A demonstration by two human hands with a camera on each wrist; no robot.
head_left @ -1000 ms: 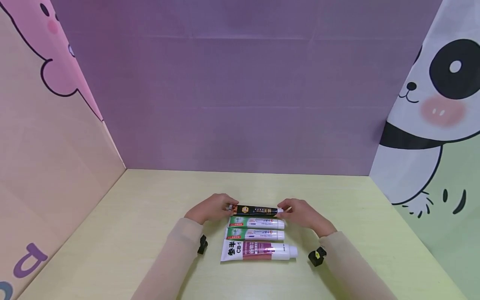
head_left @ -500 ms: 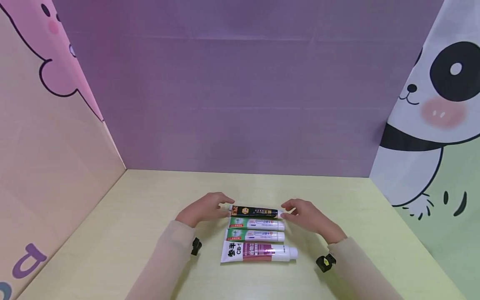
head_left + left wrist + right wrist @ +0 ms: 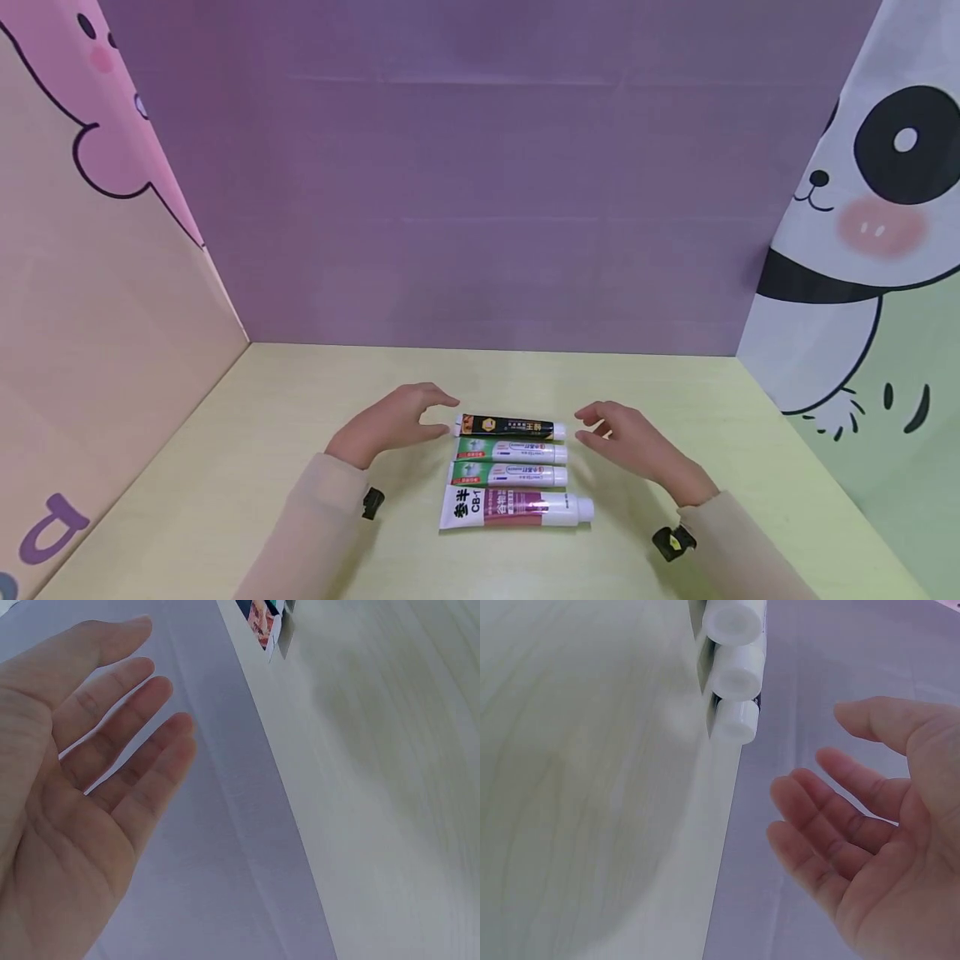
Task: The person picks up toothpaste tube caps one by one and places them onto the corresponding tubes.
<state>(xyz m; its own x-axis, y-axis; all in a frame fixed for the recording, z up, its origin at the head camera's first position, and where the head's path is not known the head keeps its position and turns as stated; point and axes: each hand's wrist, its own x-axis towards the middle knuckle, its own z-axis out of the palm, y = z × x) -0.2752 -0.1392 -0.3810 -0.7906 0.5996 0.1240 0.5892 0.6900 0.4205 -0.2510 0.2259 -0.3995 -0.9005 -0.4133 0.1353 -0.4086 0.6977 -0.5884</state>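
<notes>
Stacked in a column on the table lie a black toothpaste tube [image 3: 510,427] at the back, two green-and-white toothpaste tubes [image 3: 517,452] [image 3: 517,475] below it, and a larger white-and-maroon toothpaste tube [image 3: 513,507] nearest me. All point their caps to the right. My left hand [image 3: 393,423] hovers just left of the black tube's flat end, thumb and fingers apart and holding nothing. Off the cap end, my right hand [image 3: 630,442] is likewise unfilled, its fingers loosely bent. In the right wrist view, white caps [image 3: 736,721] stand apart from that hand's fingertips.
The pale wooden table [image 3: 300,500] runs back to a purple wall [image 3: 480,208]. A pink-patterned panel [image 3: 112,292] borders it on the left, and a panda-printed panel [image 3: 862,333] on the right. Each wrist wears a black strap device.
Both hands have let go of the black tube's ends and drawn apart, the left hand leftward and the right hand rightward. The tubes stay in their row.
</notes>
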